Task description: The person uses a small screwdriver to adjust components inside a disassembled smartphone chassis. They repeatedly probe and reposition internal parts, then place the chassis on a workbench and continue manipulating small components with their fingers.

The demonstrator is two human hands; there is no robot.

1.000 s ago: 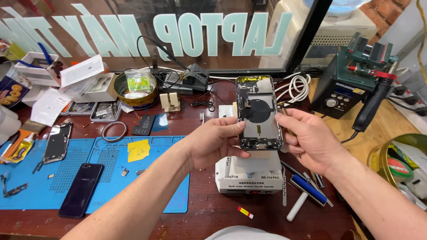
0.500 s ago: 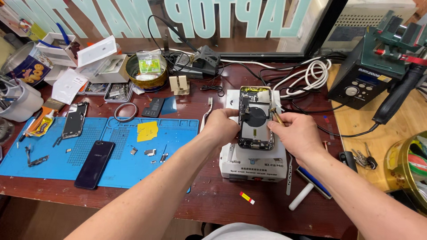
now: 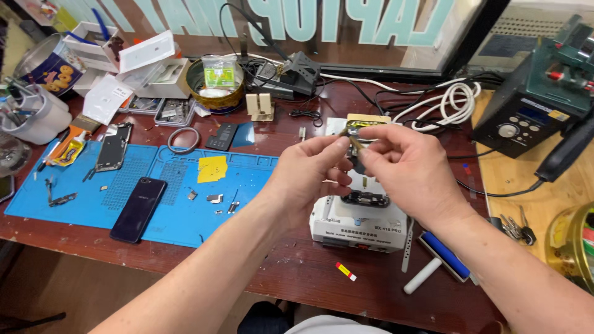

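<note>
Currently both hands, left hand (image 3: 309, 170) and right hand (image 3: 408, 170), pinch 1 small part (image 3: 352, 141) between fingertips, above the opened phone (image 3: 365, 185) lying on the white box (image 3: 359, 226). Part looks light, thin, fragile; hold its edges.

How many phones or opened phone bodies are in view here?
3, perhaps more hidden in clutter: a dark phone face-up on the blue mat, an opened phone at the mat's far-left edge, and an opened phone body beneath both hands.
</note>
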